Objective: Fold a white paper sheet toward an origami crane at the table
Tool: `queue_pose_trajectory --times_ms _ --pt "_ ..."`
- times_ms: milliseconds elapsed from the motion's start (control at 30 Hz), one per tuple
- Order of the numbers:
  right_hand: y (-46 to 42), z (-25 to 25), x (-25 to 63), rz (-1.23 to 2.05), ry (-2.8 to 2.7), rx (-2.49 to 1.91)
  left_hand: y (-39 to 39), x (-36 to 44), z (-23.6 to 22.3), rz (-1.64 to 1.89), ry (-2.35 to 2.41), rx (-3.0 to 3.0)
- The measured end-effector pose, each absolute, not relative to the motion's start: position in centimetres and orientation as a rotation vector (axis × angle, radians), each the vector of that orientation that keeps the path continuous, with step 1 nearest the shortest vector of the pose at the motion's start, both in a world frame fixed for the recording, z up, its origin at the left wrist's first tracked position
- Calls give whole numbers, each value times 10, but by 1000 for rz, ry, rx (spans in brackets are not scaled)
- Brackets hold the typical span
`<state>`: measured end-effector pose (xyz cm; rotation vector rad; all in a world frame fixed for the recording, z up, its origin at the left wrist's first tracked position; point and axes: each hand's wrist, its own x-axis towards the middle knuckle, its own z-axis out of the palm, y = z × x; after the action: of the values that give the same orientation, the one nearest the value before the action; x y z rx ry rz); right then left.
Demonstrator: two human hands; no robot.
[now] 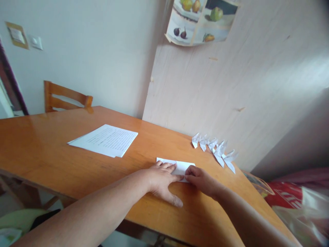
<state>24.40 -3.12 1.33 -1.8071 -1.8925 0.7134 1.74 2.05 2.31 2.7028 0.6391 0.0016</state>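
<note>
A folded sheet of white paper [182,166] lies flat on the wooden table in front of me. My left hand [164,178] rests on its left part with the fingers spread and the thumb on the tabletop. At the paper's right end, my right hand [196,176] has its fingers curled in, with the fingertips pinched at the lower right edge. The left hand's fingers cover part of the sheet, and the right hand hides its right end.
A stack of printed sheets [106,140] lies to the left on the table [51,144]. Several folded paper figures [213,145] stand in a row along the wall side. A chair [68,94] is beyond the far end. Red and clear plastic bags [285,195] sit past the right edge.
</note>
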Motion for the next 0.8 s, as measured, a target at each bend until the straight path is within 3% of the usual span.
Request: queue_pose_trajectory --times_ms 800 --pt "-28 18 235 685 -2008 -1931 58 13 17 91 635 2594"
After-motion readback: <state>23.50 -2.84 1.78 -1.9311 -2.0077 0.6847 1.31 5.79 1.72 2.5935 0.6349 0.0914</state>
